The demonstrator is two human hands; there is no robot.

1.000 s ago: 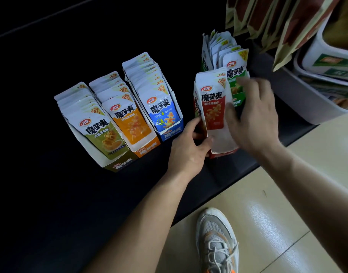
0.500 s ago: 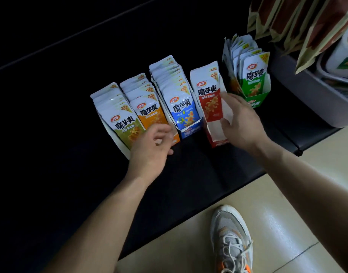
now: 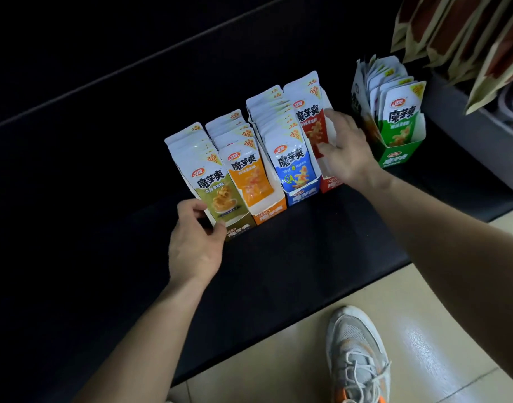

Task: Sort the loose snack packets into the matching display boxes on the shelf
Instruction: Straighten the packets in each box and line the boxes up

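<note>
- Four card display boxes stand in a row on a matte black shelf [image 3: 307,257], sides touching. L to R: olive box [image 3: 239,229], orange box [image 3: 270,215], blue box [image 3: 303,196], red box [image 3: 332,184].
- Each box is narrow. Its long axis runs front to back, slanting away to the upper left, w/ the cut-down front facing the viewer.
- Inside, glossy white foil packets [image 3: 290,158] stand upright, leaning back a little. They're filed one behind another, printed faces fwd, colour bands matching their box.
- Green box [image 3: 394,158] stands apart, further R and back. Its packets fan loosely.
- Left hand [image 3: 195,242]: forearm reaches up from below. Thumb sits on the olive box's front, fingers curl round its left front corner, gripping it.
- Right hand [image 3: 348,152]: arm comes in from the R, palm down. Fingers are fairly straight and spread, resting on the red box's right side and front packet, pinching nothing.
- Far R: grey bin [image 3: 467,146], w/ brown bags [image 3: 453,30] above it.
- Below the shelf edge: pale glossy floor [image 3: 438,330] and a grey-white mesh shoe [image 3: 357,353].
</note>
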